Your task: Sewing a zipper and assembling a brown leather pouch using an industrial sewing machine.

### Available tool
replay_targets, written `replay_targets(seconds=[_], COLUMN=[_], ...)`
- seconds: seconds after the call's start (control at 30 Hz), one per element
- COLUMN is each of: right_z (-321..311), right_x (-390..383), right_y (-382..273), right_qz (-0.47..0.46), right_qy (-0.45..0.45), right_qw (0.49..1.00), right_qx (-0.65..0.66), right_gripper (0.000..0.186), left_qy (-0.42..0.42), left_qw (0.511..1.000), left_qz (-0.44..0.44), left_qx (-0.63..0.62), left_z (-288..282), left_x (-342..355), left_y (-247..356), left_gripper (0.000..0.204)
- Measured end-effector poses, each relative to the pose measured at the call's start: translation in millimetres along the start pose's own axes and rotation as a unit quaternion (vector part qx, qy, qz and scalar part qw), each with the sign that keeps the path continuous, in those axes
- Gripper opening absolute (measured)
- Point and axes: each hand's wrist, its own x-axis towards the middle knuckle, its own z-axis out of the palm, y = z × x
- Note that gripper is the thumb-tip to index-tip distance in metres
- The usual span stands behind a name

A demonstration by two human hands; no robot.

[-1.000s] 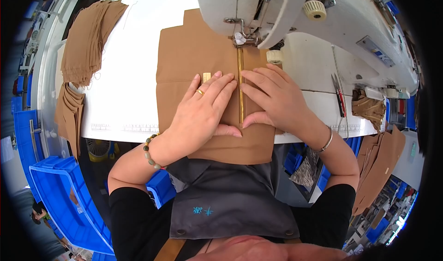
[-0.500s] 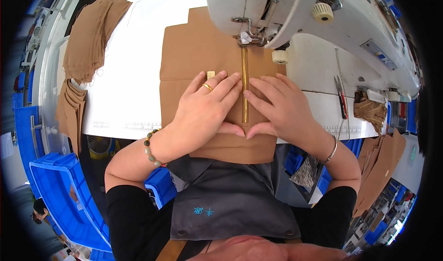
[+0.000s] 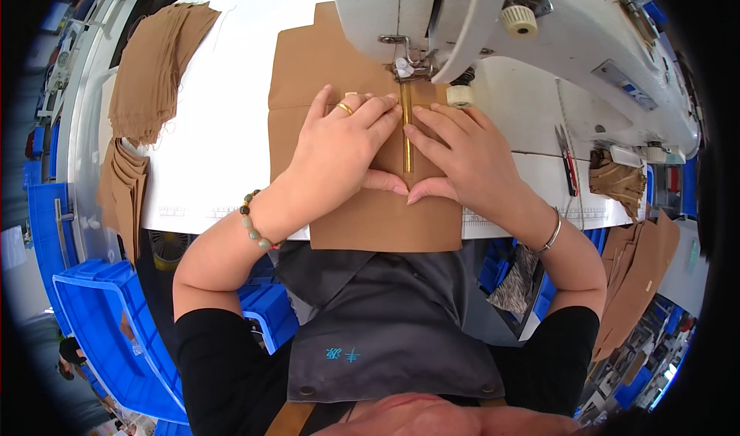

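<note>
A brown fabric panel (image 3: 385, 224) lies flat on the white table, its far part under the sewing machine (image 3: 493, 27). Down its middle runs a gold metal zipper (image 3: 408, 139), whose far end reaches the presser foot (image 3: 408, 70). My left hand (image 3: 339, 139) rests flat on the panel left of the zipper, fingers stretched forward. On the zipper's right side my right hand (image 3: 466, 147) presses the fabric with fingers out. Both thumbs point inward and nearly meet just below the zipper's near end. The needle itself is too small to make out.
Brown fabric pieces (image 3: 158, 74) are stacked at the far left, with more folded ones (image 3: 123, 185) nearer. Red-handled snips (image 3: 569, 166) lie on the right beside brown scraps (image 3: 617, 181). A blue bin (image 3: 116, 336) stands at the lower left. Larger brown panels (image 3: 636, 282) hang at the right.
The panel and zipper have slid away from me, further under the machine. Both hands have moved forward with them, still flat on the fabric.
</note>
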Motion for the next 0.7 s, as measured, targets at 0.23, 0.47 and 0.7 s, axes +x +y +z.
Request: replay_targets(seconds=[0.23,0.47,0.7], right_z=[4,7,2], right_x=[11,11,1], right_y=[11,15,5], right_qz=[0.016,0.044,0.003], right_qy=[0.014,0.006,0.025], right_qw=[1.000,0.999,0.998], right_qx=[-0.013,0.024,0.050], right_gripper=[0.077,0.068,0.059], left_qy=[-0.008,0.024,0.074], left_qw=[1.000,1.000,0.992], left_qz=[-0.017,0.003,-0.004], left_qx=[-0.005,0.002,-0.101], left_z=[1,7,15], left_x=[17,15,-10], left_y=[-13,-16,1], left_gripper=[0.093,0.089,0.067])
